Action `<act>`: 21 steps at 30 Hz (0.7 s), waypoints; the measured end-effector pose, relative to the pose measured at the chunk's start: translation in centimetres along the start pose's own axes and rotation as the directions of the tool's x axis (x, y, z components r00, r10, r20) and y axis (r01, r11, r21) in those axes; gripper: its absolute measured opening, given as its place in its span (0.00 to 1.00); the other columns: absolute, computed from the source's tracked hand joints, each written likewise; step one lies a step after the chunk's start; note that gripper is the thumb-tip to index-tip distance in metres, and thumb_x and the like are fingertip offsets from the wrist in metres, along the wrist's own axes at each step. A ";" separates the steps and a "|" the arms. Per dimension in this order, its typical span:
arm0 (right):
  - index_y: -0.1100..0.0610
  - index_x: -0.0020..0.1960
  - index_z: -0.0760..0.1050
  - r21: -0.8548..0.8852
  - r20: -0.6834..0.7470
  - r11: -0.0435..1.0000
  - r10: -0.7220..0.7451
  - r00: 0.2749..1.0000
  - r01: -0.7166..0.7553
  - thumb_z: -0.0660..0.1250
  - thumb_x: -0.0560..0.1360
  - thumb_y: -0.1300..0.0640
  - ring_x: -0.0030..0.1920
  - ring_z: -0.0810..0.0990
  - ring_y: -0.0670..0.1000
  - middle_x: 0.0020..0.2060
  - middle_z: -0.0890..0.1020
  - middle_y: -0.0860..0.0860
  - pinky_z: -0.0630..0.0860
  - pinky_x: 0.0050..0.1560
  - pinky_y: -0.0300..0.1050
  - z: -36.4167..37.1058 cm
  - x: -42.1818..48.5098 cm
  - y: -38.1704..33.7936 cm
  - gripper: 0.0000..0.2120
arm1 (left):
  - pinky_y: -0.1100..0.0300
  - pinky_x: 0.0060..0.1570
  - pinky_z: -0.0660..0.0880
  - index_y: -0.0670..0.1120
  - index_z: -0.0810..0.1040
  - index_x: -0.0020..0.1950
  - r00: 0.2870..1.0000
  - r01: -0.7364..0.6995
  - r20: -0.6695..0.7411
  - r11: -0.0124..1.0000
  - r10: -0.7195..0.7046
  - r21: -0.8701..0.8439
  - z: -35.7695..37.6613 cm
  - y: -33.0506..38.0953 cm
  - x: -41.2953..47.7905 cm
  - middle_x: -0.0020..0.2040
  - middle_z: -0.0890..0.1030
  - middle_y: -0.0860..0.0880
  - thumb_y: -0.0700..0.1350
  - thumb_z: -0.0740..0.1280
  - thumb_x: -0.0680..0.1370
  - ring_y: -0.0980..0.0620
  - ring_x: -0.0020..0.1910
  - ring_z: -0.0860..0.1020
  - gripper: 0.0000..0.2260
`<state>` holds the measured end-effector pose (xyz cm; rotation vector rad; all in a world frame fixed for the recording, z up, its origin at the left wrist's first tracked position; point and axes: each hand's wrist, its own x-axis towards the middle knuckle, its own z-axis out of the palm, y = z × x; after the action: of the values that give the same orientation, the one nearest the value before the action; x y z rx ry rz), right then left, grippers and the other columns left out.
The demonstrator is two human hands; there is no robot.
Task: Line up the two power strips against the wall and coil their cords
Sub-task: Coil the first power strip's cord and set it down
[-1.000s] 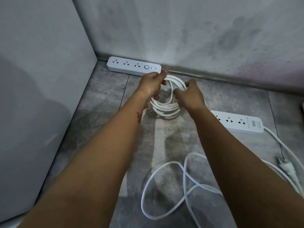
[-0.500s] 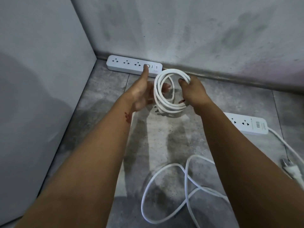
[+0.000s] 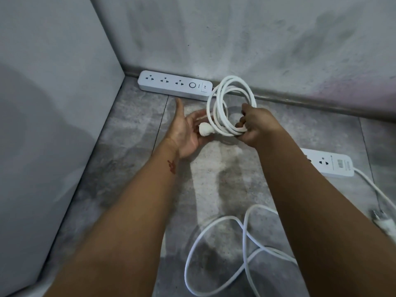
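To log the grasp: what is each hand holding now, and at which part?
The right hand grips the coiled cord at the lower right of its loops. The left hand is open and grips nothing; the plug is by its fingers.

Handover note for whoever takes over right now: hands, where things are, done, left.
Right hand: grips the coiled cord, held off the floor.
Left hand: open, palm up, that cord's plug at its fingers.
First strip: flat against the wall, near the corner.
Second strip: out on the floor, off the wall; its loose cord sprawls in front.
Done: first strip placed, its cord coiled.
Left: set the coil down, move second strip to the wall beside the first, coil its cord.
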<state>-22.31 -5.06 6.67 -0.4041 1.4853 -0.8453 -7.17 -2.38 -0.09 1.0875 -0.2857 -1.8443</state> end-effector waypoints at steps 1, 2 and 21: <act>0.60 0.51 0.70 0.035 0.002 0.999 0.026 1.000 -0.026 0.57 0.83 0.57 0.25 0.64 0.48 0.31 0.63 0.53 0.75 0.31 0.43 0.1 -0.3 -0.1 0.07 | 0.37 0.65 0.71 0.42 0.71 0.69 0.999 -0.032 -0.035 0.998 0.030 -0.047 -0.1 -0.1 0.2 0.66 0.76 0.37 0.74 0.47 0.75 0.35 0.63 0.77 0.41; 0.61 0.48 0.70 0.057 0.005 0.997 0.047 0.999 -0.048 0.56 0.83 0.59 0.23 0.66 0.48 0.32 0.64 0.53 0.76 0.30 0.45 0.2 -0.6 -0.2 0.08 | 0.36 0.62 0.73 0.42 0.70 0.69 0.997 -0.056 -0.061 0.994 0.051 -0.091 0.0 -0.1 0.2 0.66 0.76 0.37 0.73 0.50 0.75 0.35 0.62 0.78 0.39; 0.59 0.71 0.64 -0.641 -0.146 0.767 -0.157 0.977 0.028 0.62 0.72 0.49 0.67 0.70 0.62 0.68 0.70 0.59 0.71 0.66 0.58 2.0 3.0 2.4 0.29 | 0.48 0.52 0.80 0.59 0.54 0.77 0.927 -0.321 -0.067 0.874 0.369 0.365 3.3 0.9 1.7 0.71 0.69 0.46 0.26 0.63 0.75 0.49 0.47 0.80 0.40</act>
<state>-20.15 -6.11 3.06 -0.9318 1.9382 -0.4313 -9.44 -5.02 1.45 1.2997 -0.7034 -1.4209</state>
